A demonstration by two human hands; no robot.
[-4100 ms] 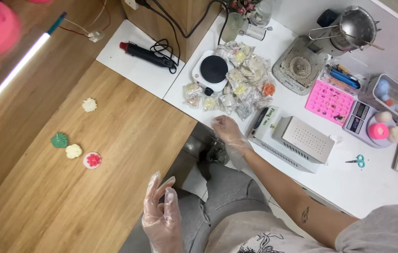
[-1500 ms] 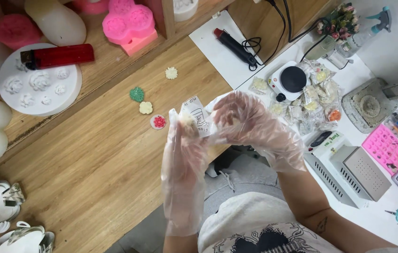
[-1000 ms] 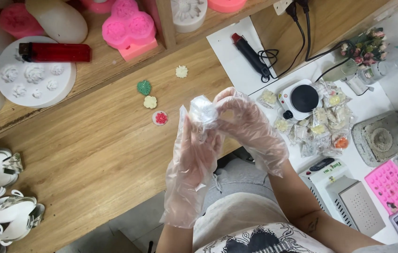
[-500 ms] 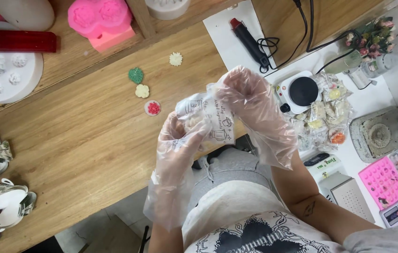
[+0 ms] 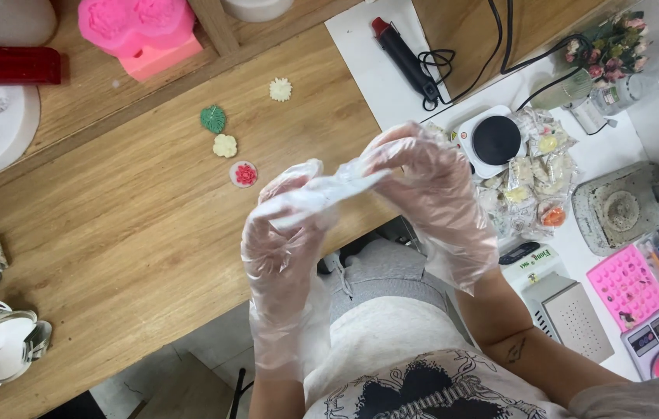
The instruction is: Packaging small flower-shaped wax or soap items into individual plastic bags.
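Hands, two, both in loose clear plastic gloves, raised together over the near edge of the wooden table (image 5: 135, 233). Left hand (image 5: 287, 233): grip closed on the lower end of a small clear packet (image 5: 329, 190). Right hand (image 5: 430, 186): grip pinching the upper end of the same packet. Packet stretched between both grips above the table edge; whether it is opened cannot be told, and its contents are hidden by glove and film.

Table, wooden, items laid out: green leaf piece (image 5: 212, 119), cream flower piece (image 5: 225, 145), pale flower piece (image 5: 280, 89), red flower on a round white disc (image 5: 244, 174). All four lie bare, well apart from the hands.

White table (image 5: 586, 155) to the right: heap of small wrapped packets (image 5: 531, 182) just beside a small round hotplate (image 5: 495, 141); black heat tool with red tip (image 5: 399, 50); pink dotted mould (image 5: 626, 285); white perforated box (image 5: 574, 314).

Shelf behind: pink flower mould (image 5: 139, 31).

Progress, as judged: four pieces out and set down, one packet in hand, most of the heap untouched.
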